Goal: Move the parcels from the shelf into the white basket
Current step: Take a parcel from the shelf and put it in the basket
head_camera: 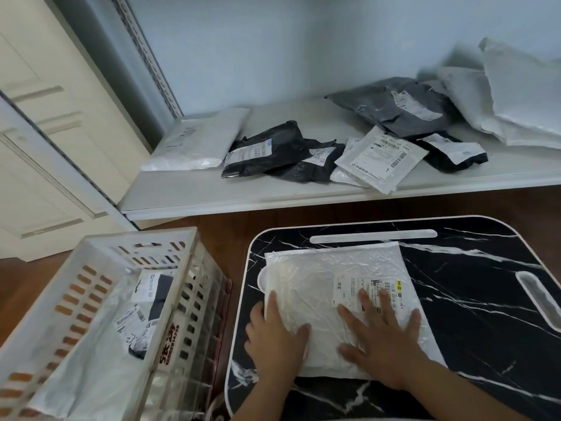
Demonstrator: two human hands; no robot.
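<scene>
Here both hands (331,338) press flat, fingers spread, on the white parcel (331,299), lengthwise toward the shelf (212,192).

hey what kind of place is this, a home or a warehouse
Probably a home room used for sorting mail: a panelled door, a wood floor, and labelled parcels on a white shelf beside a marble-patterned lap table.

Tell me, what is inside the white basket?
The white basket holds parcels: a large white bag and smaller labelled dark ones. Whatever lies under them is covered.
</scene>
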